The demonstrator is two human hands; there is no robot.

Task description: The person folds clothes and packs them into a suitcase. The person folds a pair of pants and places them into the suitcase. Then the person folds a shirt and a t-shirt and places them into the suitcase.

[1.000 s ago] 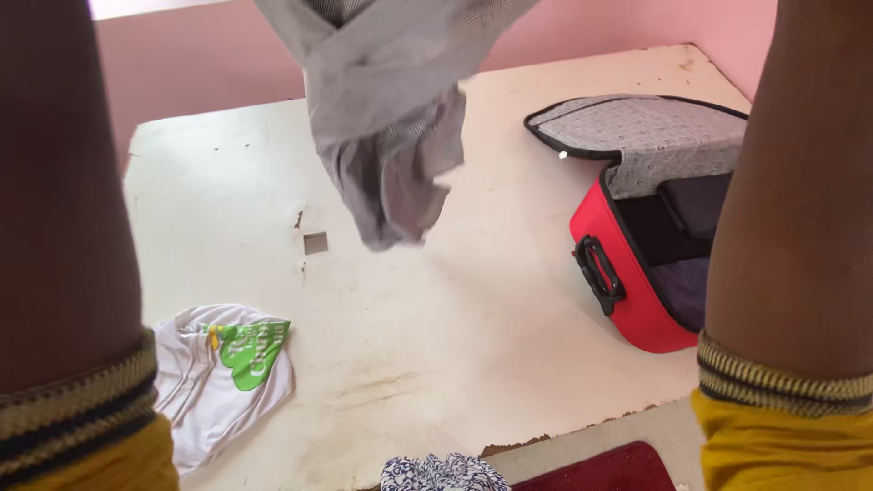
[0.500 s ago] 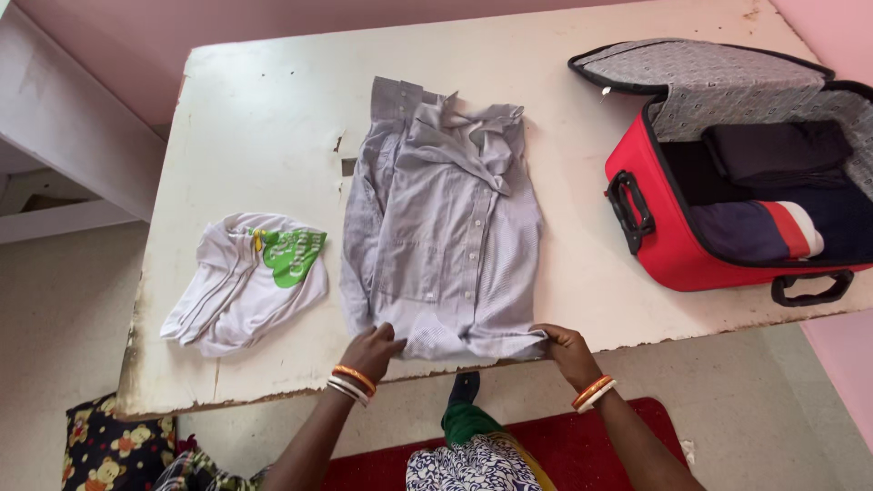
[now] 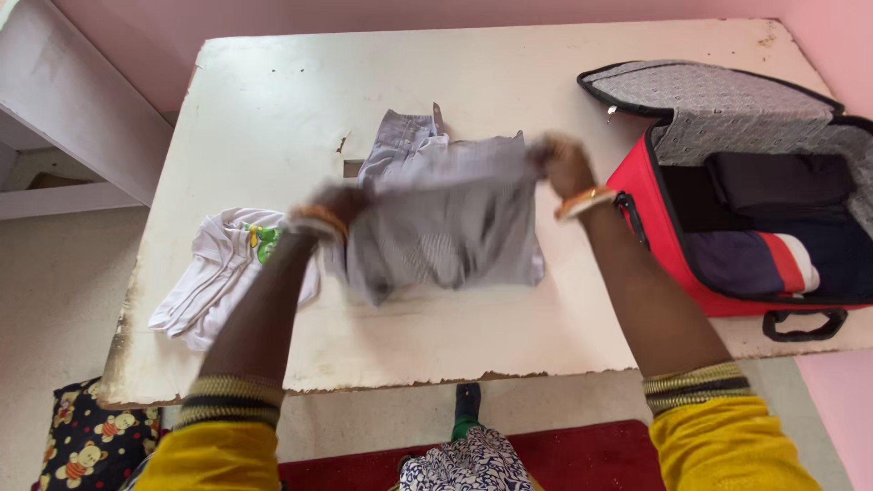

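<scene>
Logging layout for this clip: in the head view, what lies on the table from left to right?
White T-shirt with a green print → grey striped shirt, held by the left hand and right hand → open red suitcase holding folded dark clothes.

A white table [image 3: 273,82] with a worn, chipped near edge stands against a pink wall [image 3: 364,14]. On its left part lies a crumpled white shirt with a green print [image 3: 218,282]. On the right part is an open red suitcase [image 3: 664,264] with a grey patterned lid [image 3: 718,95]; inside it lie folded dark clothes [image 3: 773,182] and a navy piece with red and white stripes [image 3: 773,259]. On the floor near the table there is a red mat [image 3: 591,459], and at the left a dark cushion with bear pictures [image 3: 86,441].
</scene>
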